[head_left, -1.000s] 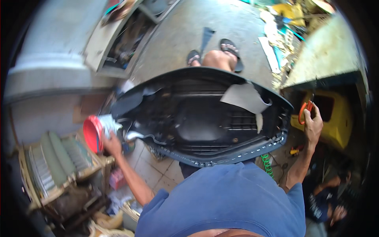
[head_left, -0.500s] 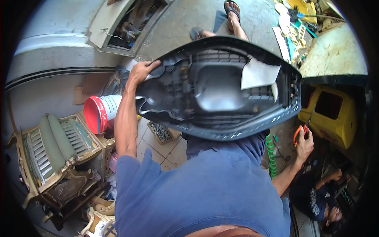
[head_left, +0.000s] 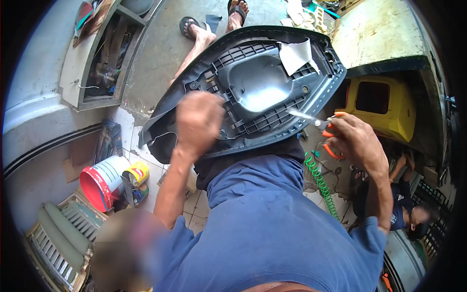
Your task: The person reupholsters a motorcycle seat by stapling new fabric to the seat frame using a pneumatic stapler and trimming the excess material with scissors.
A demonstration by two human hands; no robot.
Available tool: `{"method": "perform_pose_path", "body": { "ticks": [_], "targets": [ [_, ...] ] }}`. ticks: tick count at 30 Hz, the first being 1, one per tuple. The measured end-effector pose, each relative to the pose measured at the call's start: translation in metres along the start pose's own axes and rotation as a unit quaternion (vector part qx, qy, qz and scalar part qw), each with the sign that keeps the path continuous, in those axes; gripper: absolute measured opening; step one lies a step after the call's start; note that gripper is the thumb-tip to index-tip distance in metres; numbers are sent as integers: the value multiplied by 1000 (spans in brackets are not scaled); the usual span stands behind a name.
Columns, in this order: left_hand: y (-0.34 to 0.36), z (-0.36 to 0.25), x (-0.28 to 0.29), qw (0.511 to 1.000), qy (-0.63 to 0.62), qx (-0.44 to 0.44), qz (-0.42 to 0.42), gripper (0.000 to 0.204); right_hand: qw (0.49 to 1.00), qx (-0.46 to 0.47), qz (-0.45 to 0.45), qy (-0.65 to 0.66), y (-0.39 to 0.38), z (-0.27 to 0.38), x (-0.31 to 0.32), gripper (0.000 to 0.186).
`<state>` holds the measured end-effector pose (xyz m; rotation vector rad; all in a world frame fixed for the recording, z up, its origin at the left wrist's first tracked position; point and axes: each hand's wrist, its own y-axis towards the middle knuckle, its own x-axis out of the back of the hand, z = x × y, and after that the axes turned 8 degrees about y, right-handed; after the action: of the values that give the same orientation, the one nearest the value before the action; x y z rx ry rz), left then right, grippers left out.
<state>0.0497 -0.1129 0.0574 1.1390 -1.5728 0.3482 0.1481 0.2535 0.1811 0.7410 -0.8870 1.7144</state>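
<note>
Head cam view: there's a long black bike seat (head_left: 262, 85) lying upside down over the person's thighs, hollow plastic side facing up, slanted so one end sits lower left and the other upper right. A torn-looking whitish scrap (head_left: 294, 56) lies on it near that upper right end.

Left hand (head_left: 199, 121) is over the lower left part of the seat, fingers curled in like a loose fist. It's a bit blurry, so I can't tell if it's pinching anything or actually touching the plastic. Right hand (head_left: 357, 141) is wrapped around a pair of orange-handled scissors (head_left: 318, 123), blades pointing left over the near edge of the seat. Can't tell if the tips touch it.

Around all that: a green coiled hose (head_left: 318, 185) hangs just below the seat on the right, and a yellow box-like thing (head_left: 401, 109) with dark openings sits further right. Another person (head_left: 399, 207) is low down at lower right. Over on the left there's a red and white bucket (head_left: 104, 175) tipped on its side, with a yellow can (head_left: 137, 173) right beside it.
</note>
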Motion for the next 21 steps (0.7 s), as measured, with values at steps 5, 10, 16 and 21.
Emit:
{"method": "perform_pose_path", "body": {
  "ticks": [5, 10, 16, 21],
  "targets": [
    [-62, -48, -26, 982, -42, -71, 172, 25, 979, 117, 150, -67, 57, 11, -18, 31],
    [-75, -49, -19, 983, 8, -71, 168, 31, 963, 108, 236, -72, 81, 15, -14, 28],
    [-73, -53, -18, 973, 29, -42, 224, 21, 937, 104, 309, -129, 93, 30, -6, 29],
    [-65, -45, -19, 972, -83, -2, 219, 19, 954, 75, 271, -102, 86, 12, -10, 29]
  ]
}}
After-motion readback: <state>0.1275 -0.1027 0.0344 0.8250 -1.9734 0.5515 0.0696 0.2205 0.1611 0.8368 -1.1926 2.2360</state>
